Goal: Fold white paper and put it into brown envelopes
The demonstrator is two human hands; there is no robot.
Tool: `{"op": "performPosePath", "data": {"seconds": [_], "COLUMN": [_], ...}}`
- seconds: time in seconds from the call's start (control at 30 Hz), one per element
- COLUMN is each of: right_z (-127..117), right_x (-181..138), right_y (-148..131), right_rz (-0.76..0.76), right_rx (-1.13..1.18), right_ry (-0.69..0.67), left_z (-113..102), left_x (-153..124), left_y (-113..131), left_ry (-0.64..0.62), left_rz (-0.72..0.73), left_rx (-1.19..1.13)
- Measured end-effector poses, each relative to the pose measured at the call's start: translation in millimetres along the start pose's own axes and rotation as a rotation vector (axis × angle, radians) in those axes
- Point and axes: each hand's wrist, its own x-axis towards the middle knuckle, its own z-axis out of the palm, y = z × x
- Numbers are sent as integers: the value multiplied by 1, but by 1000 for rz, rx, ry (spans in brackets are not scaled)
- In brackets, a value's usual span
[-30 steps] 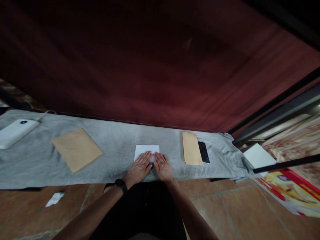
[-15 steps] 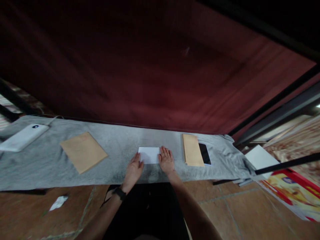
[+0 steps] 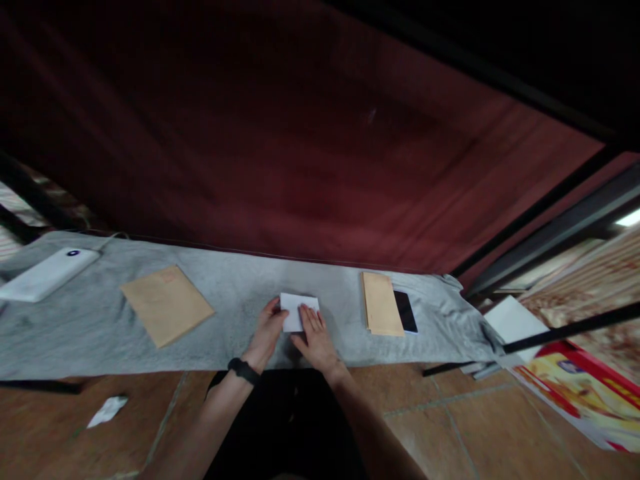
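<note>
A small white folded sheet of paper [image 3: 295, 309] lies on a grey cloth [image 3: 240, 287] spread over the floor. My left hand [image 3: 267, 331], with a black watch on the wrist, grips the sheet's left edge. My right hand [image 3: 314, 340] lies flat on its right part and presses it down. Both hands cover the sheet's near edge.
A brown envelope [image 3: 167, 305] lies to the left on the cloth, a white power bank [image 3: 47, 273] at the far left. To the right are a stack of brown envelopes [image 3: 381, 303] and a dark phone [image 3: 404, 311]. White paper [image 3: 515, 319] and a colourful poster [image 3: 575, 387] lie at the right, a paper scrap [image 3: 106, 411] on the tiles.
The hands spread apart to the sheet's sides, then came back. The left hand now grips the left edge, the right hand lies on top. The sheet looks narrower.
</note>
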Motion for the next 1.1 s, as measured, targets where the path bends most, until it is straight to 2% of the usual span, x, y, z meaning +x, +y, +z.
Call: {"op": "performPosePath", "data": {"seconds": [0.07,0.17,0.27,0.37,0.5,0.63,0.73,0.8,0.87,0.93,1.03,1.1], "right_z": [-4,-5,2,14,29,30,24,20,17,16,16,15], "right_x": [7,22,33,32,14,1,-2,-2,-3,-3,-2,-2], "right_y": [-9,-18,-20,-18,-5,20,38,45,46,44,39,38], "right_rz": [33,296,567,647,696,750,778,755,734,735,736,729], "right_rx": [124,490,925,1162,1155,1103,1003,864,760,724,718,726], "right_ry": [29,189,392,486,433,386,320,206,129,120,130,129], "left_z": [6,12,12,11,8,-4,-15,-17,-15,-7,6,12], "left_x": [-5,-7,-3,2,4,11,14,11,4,-5,-17,-22], "left_y": [17,30,17,-10,-37,-49,-53,-53,-52,-51,-52,-55], "left_ry": [-34,-53,37,30,-49,-46,-69,-55,-4,23,-65,-121], "left_rz": [40,103,84,19,33,118,234,311,384,479,617,648], "left_rx": [-62,-76,54,137,165,270,489,688,873,1025,1163,1215]}}
